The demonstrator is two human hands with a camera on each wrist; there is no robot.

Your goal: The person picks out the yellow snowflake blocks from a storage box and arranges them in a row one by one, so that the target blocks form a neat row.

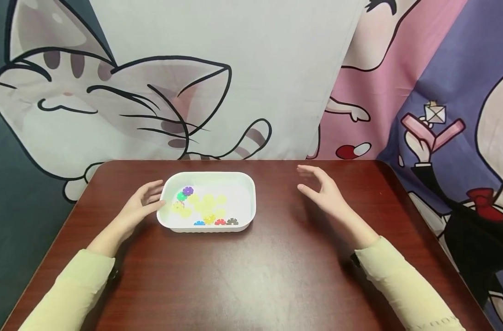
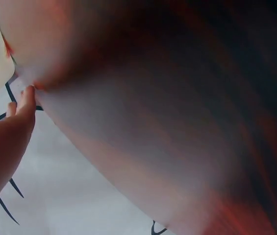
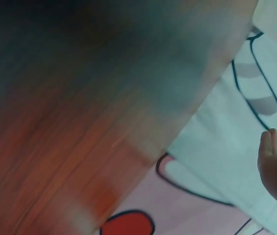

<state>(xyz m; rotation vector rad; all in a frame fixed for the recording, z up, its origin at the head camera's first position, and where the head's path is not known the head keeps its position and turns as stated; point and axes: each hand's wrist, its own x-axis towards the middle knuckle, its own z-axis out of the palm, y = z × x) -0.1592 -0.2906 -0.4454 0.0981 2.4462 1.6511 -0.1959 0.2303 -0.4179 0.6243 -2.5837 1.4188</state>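
Observation:
A white rectangular tray (image 1: 248, 197) stands on the table, left of the middle. Inside lie small notched plastic discs: several pale yellow discs (image 1: 207, 201), a purple disc (image 1: 188, 191), a green disc (image 1: 182, 196), and blue, red and dark grey ones along the near wall. My left hand (image 1: 141, 202) is at the tray's left end, its thumb tip over the rim and its fingers extended beside the wall. Whether it presses the tray is hard to tell. Well to the right of the tray, my right hand (image 1: 326, 191) hovers with fingers spread and nothing in it.
The dark red-brown wooden table (image 1: 251, 280) reaches to a cloth backdrop (image 1: 276, 82) printed with a cartoon cat and figures. Both forearms wear pale sleeves (image 1: 404, 280). Blurred table surface (image 3: 69, 161) fills much of each wrist view.

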